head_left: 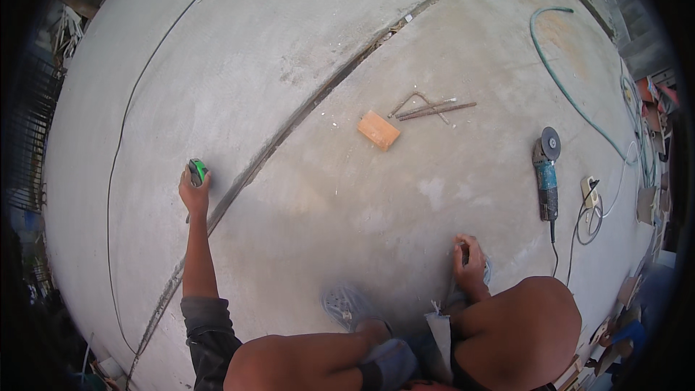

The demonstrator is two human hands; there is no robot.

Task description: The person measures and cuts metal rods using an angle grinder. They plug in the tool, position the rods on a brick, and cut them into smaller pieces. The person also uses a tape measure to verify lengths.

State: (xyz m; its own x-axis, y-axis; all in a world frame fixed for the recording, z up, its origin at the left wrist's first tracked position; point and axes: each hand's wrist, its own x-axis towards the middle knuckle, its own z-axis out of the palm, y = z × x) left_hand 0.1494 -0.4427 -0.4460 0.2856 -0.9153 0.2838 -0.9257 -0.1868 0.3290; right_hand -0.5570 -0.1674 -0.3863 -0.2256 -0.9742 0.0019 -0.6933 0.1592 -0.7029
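Note:
My left hand [194, 192] reaches out over the concrete on the left, fingers closed round a green and black tape measure [198, 170]. A long thin dark rod [121, 130] lies curved on the floor farther left of this hand. Just to the hand's right runs a narrow groove [279, 134] cut across the concrete. My right hand [472, 268] is low beside my right shoe, its fingers curled in. Something small and dark shows between those fingers, too hidden to name. An orange brick [378, 131] lies ahead, between the hands, with several short rusty bars [438, 109] behind it.
An angle grinder [546, 177] with its disc fitted lies at the right, its cord trailing toward me. Beside it is a white power socket block [590, 192] with cables. A green hose [554, 76] curves along the far right. My left shoe [351, 306] stands near the middle.

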